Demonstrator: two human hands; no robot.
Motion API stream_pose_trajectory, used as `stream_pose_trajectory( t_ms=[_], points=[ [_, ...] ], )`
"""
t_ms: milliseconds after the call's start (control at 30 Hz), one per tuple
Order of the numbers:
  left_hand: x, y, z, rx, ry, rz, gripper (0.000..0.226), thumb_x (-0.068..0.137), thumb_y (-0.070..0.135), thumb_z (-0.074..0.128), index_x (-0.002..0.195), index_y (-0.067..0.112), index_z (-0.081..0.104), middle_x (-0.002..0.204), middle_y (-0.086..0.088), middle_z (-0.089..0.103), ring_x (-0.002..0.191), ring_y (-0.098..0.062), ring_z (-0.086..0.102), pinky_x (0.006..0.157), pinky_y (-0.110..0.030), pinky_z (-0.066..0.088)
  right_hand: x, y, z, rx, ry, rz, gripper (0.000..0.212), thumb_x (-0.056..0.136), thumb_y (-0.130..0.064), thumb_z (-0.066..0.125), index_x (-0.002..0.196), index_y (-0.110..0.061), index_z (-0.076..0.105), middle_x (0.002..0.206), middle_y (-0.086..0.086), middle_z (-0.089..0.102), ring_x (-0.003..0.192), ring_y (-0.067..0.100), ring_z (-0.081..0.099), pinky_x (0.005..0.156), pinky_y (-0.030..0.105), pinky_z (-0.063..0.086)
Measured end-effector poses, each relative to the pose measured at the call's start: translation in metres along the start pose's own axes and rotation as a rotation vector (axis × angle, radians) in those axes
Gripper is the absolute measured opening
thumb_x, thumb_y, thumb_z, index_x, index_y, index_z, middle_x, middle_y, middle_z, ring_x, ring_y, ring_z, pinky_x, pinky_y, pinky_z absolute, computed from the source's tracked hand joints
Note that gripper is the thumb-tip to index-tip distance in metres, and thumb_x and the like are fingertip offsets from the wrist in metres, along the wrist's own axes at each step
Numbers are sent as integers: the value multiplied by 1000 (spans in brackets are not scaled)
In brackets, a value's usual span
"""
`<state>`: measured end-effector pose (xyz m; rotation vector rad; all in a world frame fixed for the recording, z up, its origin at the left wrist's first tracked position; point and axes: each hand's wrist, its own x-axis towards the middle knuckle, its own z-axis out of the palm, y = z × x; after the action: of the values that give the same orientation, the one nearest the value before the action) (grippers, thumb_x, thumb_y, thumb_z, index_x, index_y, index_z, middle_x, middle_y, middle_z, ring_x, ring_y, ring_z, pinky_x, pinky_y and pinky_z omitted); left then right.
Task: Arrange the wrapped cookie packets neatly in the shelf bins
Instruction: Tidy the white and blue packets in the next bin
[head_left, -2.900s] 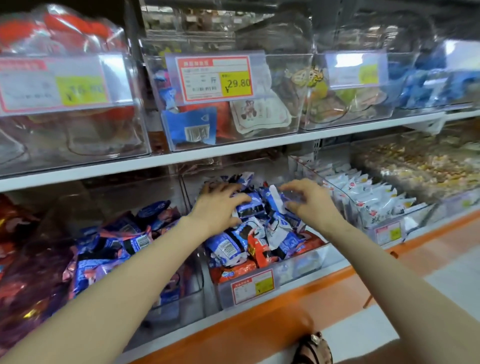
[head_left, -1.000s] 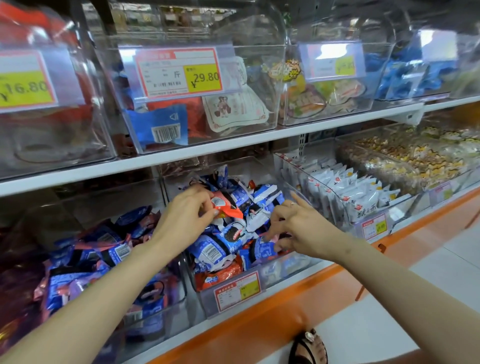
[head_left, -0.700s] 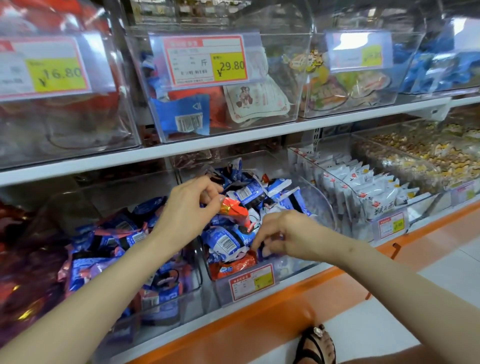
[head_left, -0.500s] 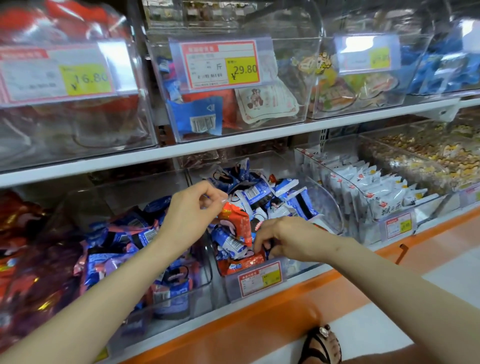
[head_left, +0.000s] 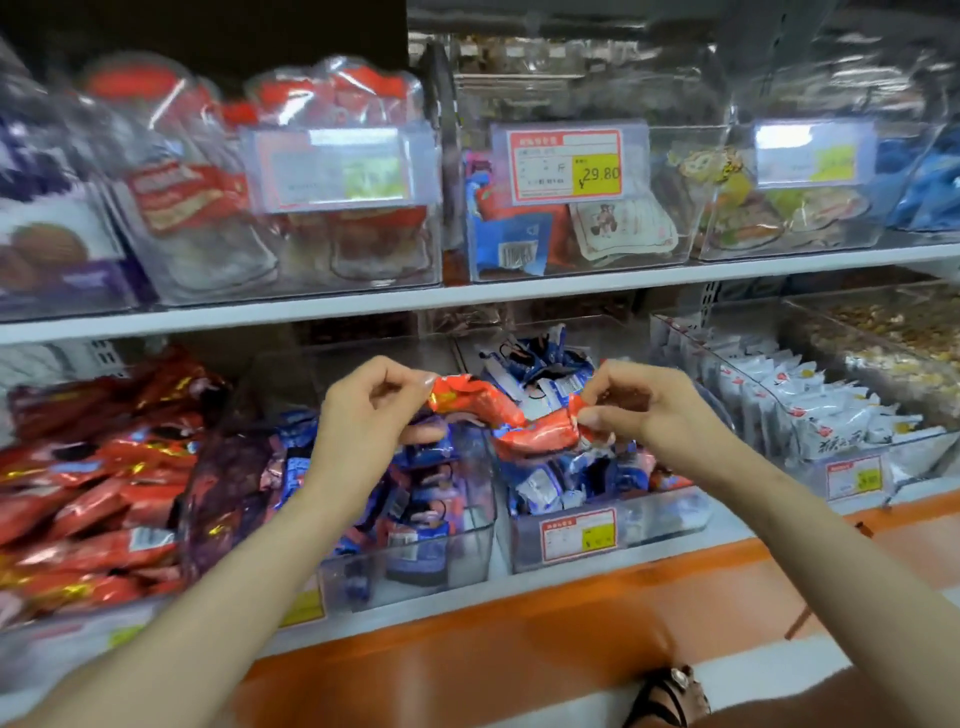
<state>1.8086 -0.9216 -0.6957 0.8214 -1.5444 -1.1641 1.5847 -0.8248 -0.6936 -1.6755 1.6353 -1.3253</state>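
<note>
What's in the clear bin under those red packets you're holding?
The bin holds a loose pile of blue-and-white packets. The held red packets and the right hand cover the pile's middle; lower layers are hidden.

Price tag (head_left: 570, 166) on upper-shelf clear bin (head_left: 582, 260): "¥29.80". Other tags, packet print too blurred.

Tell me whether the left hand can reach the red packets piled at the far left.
Probably yes: nothing blocks the way to those red packets, though the left hand pinches a crumpled packet.
</note>
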Motion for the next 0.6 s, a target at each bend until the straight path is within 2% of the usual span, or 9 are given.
stream_pose_trajectory(
  t_ms=[67,233,333,400,467,533,600],
  points=[
    [-13,5,-22,-8,53,19,18,88,4,58,71,4,57,78,-11,58,62,-11,62,62,-24,58,3,-10,16,83,-18,-29,17,83,2,65,72,-9,58,58,9,62,53,16,57,52,25,45],
    [-48,7,-95,30,220,59,31,88,1,56,62,17,60,74,4,68,68,-11,62,58,-17,54,12,-40,84,255,-127,-53,16,82,10,60,73,-2,55,53,2,62,50,7,59,52,16,47],
    [-65,6,-146,28,380,73,32,89,0,54,61,15,57,84,-9,64,77,-22,59,56,-16,54,23,-54,137,221,-185,-90,20,82,7,63,71,-9,57,56,0,64,54,11,60,60,22,51],
    [-69,4,-179,48,520,74,29,90,-1,53,66,14,58,86,-7,63,79,-21,59,53,-12,51,35,-64,174,190,-164,-144,24,83,1,66,69,-16,57,60,6,64,58,13,58,64,26,49],
    [-66,-2,-210,137,656,98,23,92,3,54,72,15,55,90,-5,65,81,-18,63,64,-16,54,51,-75,211,168,-103,-188,25,83,-4,68,68,-21,56,63,11,62,59,10,54,64,26,45],
    [-57,-13,-239,346,758,138,25,92,11,56,70,22,54,98,-6,67,80,-5,63,79,-17,51,69,-88,247,102,3,-246,19,83,-8,68,71,-19,58,66,3,61,59,6,52,64,23,43],
    [-45,-26,-261,478,742,174,22,91,20,57,70,26,52,106,0,66,89,-7,62,88,-27,49,89,-99,277,18,70,-298,6,85,-8,64,83,-14,63,77,3,65,71,11,59,72,27,48]
  ],
)
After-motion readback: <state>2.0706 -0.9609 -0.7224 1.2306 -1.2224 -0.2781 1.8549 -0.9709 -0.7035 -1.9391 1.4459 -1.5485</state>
